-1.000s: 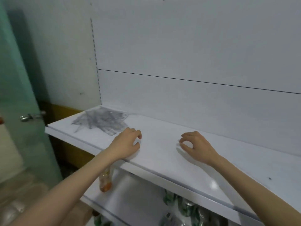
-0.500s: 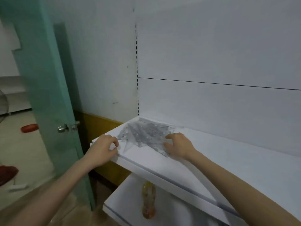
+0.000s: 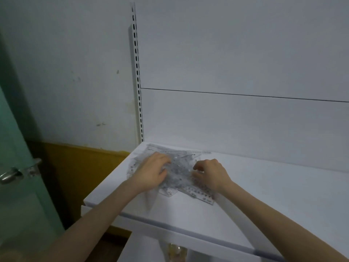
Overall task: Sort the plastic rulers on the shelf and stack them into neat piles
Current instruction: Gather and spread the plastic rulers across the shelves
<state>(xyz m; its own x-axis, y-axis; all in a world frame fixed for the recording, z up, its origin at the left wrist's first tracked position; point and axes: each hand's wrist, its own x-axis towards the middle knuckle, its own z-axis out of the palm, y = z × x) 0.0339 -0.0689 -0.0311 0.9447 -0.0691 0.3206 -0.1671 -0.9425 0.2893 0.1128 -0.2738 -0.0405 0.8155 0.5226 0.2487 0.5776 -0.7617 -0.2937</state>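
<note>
Head view is showing the left hand (image 3: 151,172) and right hand (image 3: 209,173), lately beside it, now settling on the tangled heap of clear plastic rulers (image 3: 179,172) at the white shelf's (image 3: 264,195) left end, fingers curling down (pinching or not, I cannot tell), so sorting is just starting.

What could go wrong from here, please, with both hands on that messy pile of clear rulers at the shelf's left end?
1. The rulers lie criss-crossed close to the shelf's left edge; a sideways push by the left hand could slide some off.
2. They are clear and overlapping, so the right hand may lift several at once and mix kinds.
3. One long ruler pokes out toward the front, where a wrist could sweep it forward.
</note>
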